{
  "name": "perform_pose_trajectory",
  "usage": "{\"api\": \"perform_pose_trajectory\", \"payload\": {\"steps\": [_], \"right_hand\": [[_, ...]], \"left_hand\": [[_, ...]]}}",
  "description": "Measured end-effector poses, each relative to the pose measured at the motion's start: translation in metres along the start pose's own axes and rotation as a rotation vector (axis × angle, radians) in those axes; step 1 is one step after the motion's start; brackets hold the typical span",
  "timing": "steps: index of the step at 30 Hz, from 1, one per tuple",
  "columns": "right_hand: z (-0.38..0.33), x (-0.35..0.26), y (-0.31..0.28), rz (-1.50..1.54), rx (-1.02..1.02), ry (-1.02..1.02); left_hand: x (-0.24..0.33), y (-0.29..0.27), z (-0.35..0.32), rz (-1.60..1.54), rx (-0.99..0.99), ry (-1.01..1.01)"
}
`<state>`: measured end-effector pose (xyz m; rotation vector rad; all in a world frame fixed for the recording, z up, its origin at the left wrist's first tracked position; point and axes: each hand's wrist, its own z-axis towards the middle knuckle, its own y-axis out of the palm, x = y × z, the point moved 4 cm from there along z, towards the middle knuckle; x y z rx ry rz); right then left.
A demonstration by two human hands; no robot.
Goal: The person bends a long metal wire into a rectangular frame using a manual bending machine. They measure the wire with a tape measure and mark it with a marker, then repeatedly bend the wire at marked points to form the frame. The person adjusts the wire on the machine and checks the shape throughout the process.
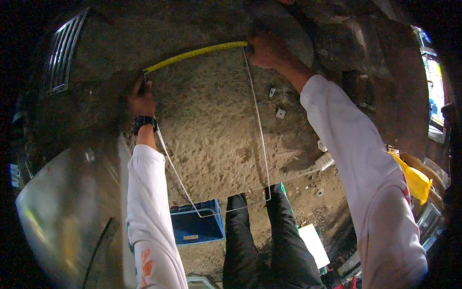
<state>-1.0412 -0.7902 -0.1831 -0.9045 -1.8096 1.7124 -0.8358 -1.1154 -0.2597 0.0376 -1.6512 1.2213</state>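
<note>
A yellow tape measure (195, 50) stretches, slightly arched, between my two hands above a rough, earth-coloured surface. My left hand (142, 100), with a dark watch on its wrist, is closed at the tape's left end. Farther off and to the right, my right hand (268, 50) grips the other end; its fingers are in deep shadow. A thin white wire or rod (260, 127), bent into a U shape, runs from beside my right hand down toward my legs and back up to my left hand. How each hand holds the wire is hidden.
A blue plastic crate (197, 229) stands below the surface's near edge, left of my legs. Small whitish square pieces (280, 113) and a white spool (324, 161) lie to the right. A metal sheet (72, 202) is at left, a yellow cloth or bag (413, 178) at far right.
</note>
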Motion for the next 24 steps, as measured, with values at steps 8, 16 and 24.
{"api": "perform_pose_trajectory", "payload": {"steps": [8,16,24], "right_hand": [[-0.054,-0.018,-0.033,0.464,0.098,0.100],[-0.329,-0.015,0.027,-0.089,0.210,-0.073],[-0.511,-0.080,-0.024,0.704,-0.637,0.875]], "left_hand": [[-0.038,-0.059,-0.034,-0.288,0.048,-0.109],[-0.039,-0.102,-0.274,0.106,-0.222,-0.514],[-0.035,-0.120,-0.400,0.493,-0.135,-0.448]]}}
